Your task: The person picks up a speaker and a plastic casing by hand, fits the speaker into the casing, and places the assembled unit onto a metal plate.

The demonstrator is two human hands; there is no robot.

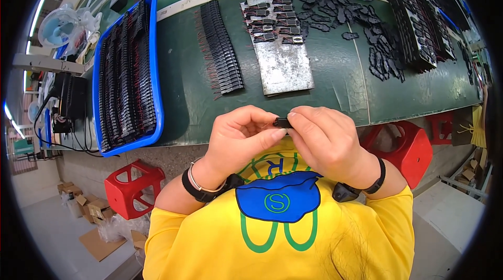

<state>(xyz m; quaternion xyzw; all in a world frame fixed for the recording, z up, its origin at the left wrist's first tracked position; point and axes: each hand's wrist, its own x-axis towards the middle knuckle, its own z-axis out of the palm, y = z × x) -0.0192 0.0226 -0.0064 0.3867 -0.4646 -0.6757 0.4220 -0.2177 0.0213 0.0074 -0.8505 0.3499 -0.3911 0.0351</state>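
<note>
Work is centred on one small dark part (282, 122) pinched between the fingertips of both hands, just off the near edge of the green bench (183, 101). From where I stand, the left hand (243, 136) has closed thumb and finger on its left end, and the right hand (327, 138) grips the other end; whether a second piece is tucked between them I can't make out.

Straight beyond the grip lies a metal plate (287, 73), its near half bare, its far half carrying small wired units (268, 36). Left of that, a long close-set row of black pieces (222, 52) with reddish wires looks like finished work, and farther left a blue tray (132, 146) is packed with similar rows. So I'd judge plenty is done, yet the units on the plate and the loose black pieces (385, 52) heaped beyond and to the right of the grip suggest plenty remains.

Farther right stand dense dark stacks (411, 28). One red stool sits low on the left (118, 191), another on the right (416, 157). Nothing blocks the fingers; the scattered heap seems the likeliest nuisance, should pieces tangle.
</note>
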